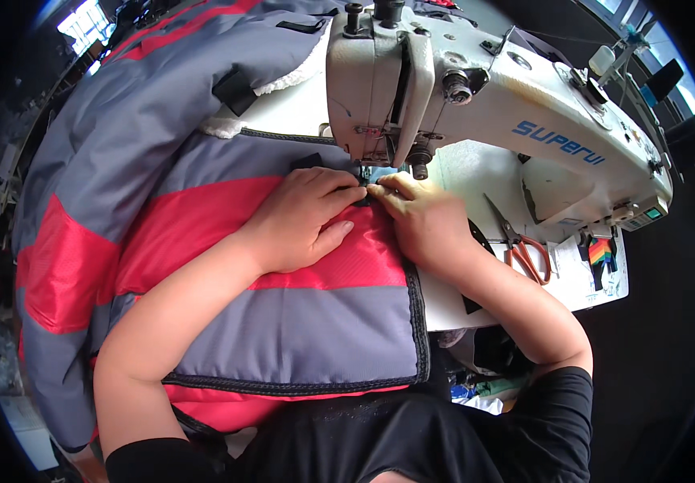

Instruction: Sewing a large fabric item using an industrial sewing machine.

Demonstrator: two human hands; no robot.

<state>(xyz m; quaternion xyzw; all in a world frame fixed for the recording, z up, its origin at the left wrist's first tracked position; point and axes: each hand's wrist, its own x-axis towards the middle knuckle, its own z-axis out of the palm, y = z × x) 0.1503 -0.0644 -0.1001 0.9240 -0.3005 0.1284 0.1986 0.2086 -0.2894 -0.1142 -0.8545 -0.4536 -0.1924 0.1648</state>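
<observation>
The padded cloth (307, 334), grey with a red band (339, 270), lies on the white table (444, 312), and its far part reaches under the head of the sewing machine (476, 105). The band runs from left to right, and the long side of the near panel lies the same way. A black border (420, 338) follows the right edge, turns at the near right corner and goes left along the near edge. The left hand (307, 217) rests on the cloth, thumb apart from the bent fingers. The right hand (428, 217) has its fingers curled, with the forefinger pressing near the machine's foot; I cannot tell if it pinches anything. On the left, thick folds fill the space. Some bare table is on the right, near the scissors (515, 238), whose blades point away from the person.
</observation>
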